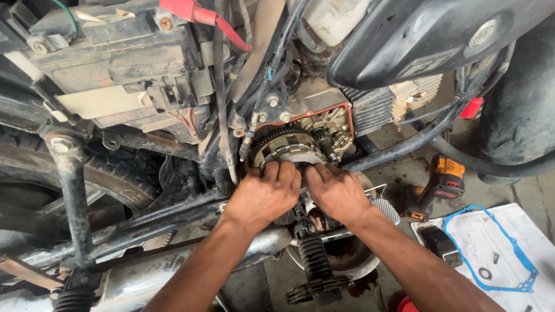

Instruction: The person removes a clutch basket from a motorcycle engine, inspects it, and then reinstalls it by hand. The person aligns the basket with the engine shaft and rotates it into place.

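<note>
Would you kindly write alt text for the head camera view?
Two bare hands, left hand and right hand, press on a round clutch assembly in an opened motorcycle engine; a blue gasket lies on paper at right.

Two bare forearms enter from bottom edge, no sleeves visible. Left hand (265,193) bare, no glove, no ring or watch seen. Right hand (336,192) likewise bare, no glove. Dark grime smudges on knuckles and fingers of both. Nails short. Wrists uncovered; no bands, no straps.
</note>
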Available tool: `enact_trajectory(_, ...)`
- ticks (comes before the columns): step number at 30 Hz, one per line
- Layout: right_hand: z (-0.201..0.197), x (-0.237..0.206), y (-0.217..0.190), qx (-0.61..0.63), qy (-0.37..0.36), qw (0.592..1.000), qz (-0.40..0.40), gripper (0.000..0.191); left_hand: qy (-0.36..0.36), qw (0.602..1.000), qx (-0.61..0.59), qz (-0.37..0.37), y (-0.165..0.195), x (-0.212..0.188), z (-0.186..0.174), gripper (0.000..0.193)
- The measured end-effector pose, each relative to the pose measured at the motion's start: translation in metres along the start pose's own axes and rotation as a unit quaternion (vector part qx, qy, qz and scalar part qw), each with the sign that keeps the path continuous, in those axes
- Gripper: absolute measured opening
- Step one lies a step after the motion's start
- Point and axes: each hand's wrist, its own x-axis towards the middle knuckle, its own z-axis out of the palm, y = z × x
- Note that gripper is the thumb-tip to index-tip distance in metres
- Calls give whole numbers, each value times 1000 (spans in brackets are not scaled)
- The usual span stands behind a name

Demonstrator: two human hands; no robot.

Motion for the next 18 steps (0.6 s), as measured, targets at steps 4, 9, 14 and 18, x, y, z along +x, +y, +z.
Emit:
enact_trajectory(4, 2, -1, -1, -3, 4, 1000, 17, 17, 8, 1000, 4, -10, 0, 2, 3, 9)
enact_trajectory(9, 8, -1, -1, -18, 4, 999, 35, 15, -8, 1000, 2, -8, 0, 7, 4, 10)
enact_trajectory(14, 14, -3, -3, -2, 23, 998, 50, 15, -5, 1000, 4, 1, 0, 7, 3, 9)
enact_trajectory(18, 18, -4, 0, 7, 22, 998, 55, 15, 3, 1000, 3, 4, 0, 6, 6, 10)
